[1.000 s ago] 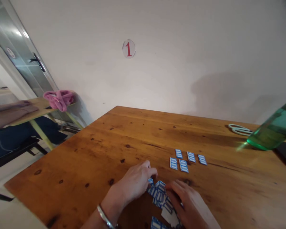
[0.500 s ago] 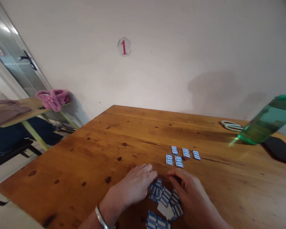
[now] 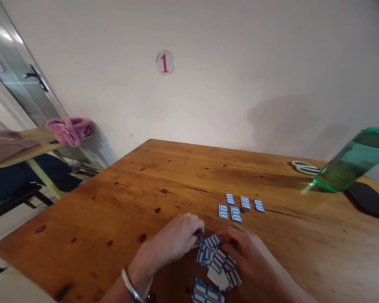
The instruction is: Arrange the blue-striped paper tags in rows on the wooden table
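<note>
A loose pile of small blue-and-white labels point(image 3: 217, 263) lies on the wooden table between my hands, one showing its white back. My left hand point(image 3: 178, 235), a bracelet on its wrist, is closed at the pile's left edge; a label partly shows under its curled fingers. My right hand point(image 3: 248, 248) is closed too, its fingertips pinching the edge of a label point(image 3: 213, 240) at the top of the pile. Nearer to me is a larger sheet of joined labels point(image 3: 207, 292). Several separate labels point(image 3: 236, 214) are laid out beyond my hands.
A green bottle point(image 3: 350, 162) stands at the right of the wooden table point(image 3: 164, 172), by a black flat object point(image 3: 368, 200) and a white coiled cable point(image 3: 305, 167). At left, a person's legs point(image 3: 28, 174) and a pink cloth point(image 3: 69, 130) are at another table.
My right fingertips have come down to the top of the pile, where a label now sits higher and turned. My left hand has shifted slightly left. The laid-out labels stay put.
</note>
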The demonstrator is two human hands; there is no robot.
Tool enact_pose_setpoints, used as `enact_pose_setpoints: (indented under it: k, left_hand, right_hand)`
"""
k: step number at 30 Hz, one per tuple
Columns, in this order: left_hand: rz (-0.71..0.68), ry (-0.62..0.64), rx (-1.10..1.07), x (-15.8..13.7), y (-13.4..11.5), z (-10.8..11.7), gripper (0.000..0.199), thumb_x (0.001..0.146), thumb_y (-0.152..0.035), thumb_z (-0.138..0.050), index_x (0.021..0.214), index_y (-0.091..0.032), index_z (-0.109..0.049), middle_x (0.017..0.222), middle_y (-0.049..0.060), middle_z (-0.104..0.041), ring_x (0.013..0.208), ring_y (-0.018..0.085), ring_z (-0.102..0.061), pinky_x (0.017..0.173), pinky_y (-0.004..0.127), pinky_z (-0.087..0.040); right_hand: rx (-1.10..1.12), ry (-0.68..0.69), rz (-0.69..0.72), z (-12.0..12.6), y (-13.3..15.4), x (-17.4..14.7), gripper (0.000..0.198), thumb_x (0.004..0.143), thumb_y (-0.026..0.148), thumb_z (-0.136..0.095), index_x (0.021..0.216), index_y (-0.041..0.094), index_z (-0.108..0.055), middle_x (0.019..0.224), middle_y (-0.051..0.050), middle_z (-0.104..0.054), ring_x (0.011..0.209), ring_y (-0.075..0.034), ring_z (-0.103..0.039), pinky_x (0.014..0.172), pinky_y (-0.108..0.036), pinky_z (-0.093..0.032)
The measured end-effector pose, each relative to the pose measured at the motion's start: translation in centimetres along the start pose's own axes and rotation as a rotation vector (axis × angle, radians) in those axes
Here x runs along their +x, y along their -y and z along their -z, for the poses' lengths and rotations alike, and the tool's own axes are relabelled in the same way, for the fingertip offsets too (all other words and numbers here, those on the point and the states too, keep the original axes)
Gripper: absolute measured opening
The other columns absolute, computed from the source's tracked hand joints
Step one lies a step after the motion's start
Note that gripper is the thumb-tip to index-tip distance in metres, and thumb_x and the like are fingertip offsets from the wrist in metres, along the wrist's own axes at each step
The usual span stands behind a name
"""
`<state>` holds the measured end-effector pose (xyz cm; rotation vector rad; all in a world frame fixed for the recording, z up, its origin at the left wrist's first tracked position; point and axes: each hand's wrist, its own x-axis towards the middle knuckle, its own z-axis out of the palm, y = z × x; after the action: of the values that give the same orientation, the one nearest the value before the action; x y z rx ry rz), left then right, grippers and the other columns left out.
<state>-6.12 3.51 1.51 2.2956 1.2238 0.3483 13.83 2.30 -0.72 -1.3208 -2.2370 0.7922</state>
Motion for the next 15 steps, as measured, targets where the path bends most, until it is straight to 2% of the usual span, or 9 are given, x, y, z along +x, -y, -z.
enact_pose_setpoints:
  k: [3,6,10,13,15]
  left_hand:
    - [0.080,-0.140,-0.302,0.8,0.0,0.3,0.010,0.073,-0.014,-0.046,0.066,-0.018,-0.051,0.067,0.001,-0.059,0.066,0.014,-0.053,0.063,0.026,-0.038]
    - [0.175,-0.270,-0.711,1.6,-0.1,0.1,0.010,0.077,-0.020,-0.045,0.069,-0.017,-0.050,0.064,0.002,-0.061,0.057,0.012,-0.055,0.054,0.023,-0.039]
    - [0.264,-0.403,-1.139,2.2,-0.1,-0.3,0.006,0.078,-0.019,-0.047,0.072,-0.016,-0.049,0.065,0.002,-0.064,0.047,0.010,-0.054,0.041,0.019,-0.036]
    - [0.318,-0.473,-1.440,2.1,-0.2,-0.1,0.005,0.080,-0.017,-0.048,0.077,-0.015,-0.051,0.071,0.005,-0.066,0.052,0.011,-0.058,0.043,0.019,-0.039]
    - [0.365,-0.487,-1.609,2.1,-0.4,0.2,0.013,0.084,-0.019,-0.044,0.081,-0.012,-0.055,0.077,0.008,-0.067,0.061,0.013,-0.062,0.049,0.021,-0.044]
  right_hand:
    - [-0.014,-0.095,-0.040,0.1,0.1,0.5,0.018,0.083,0.019,-0.040,0.081,0.020,-0.059,0.076,-0.003,-0.060,0.068,-0.015,-0.056,0.061,-0.025,-0.040]
    - [-0.087,-0.100,-0.054,-0.3,0.4,0.9,0.019,0.080,0.015,-0.041,0.078,0.020,-0.059,0.078,-0.003,-0.060,0.070,-0.016,-0.056,0.062,-0.026,-0.040]
    - [-0.231,0.014,-0.010,-0.8,1.2,1.5,0.023,0.076,0.009,-0.042,0.084,0.019,-0.061,0.086,-0.006,-0.059,0.083,-0.018,-0.055,0.072,-0.028,-0.040]
    - [-0.372,0.123,0.025,-0.4,2.0,2.0,0.024,0.075,0.007,-0.043,0.087,0.018,-0.061,0.091,-0.008,-0.059,0.089,-0.021,-0.054,0.075,-0.031,-0.040]
    - [-0.465,0.167,0.039,0.0,2.5,2.3,0.025,0.073,0.007,-0.045,0.089,0.017,-0.061,0.093,-0.010,-0.059,0.090,-0.023,-0.054,0.075,-0.033,-0.040]
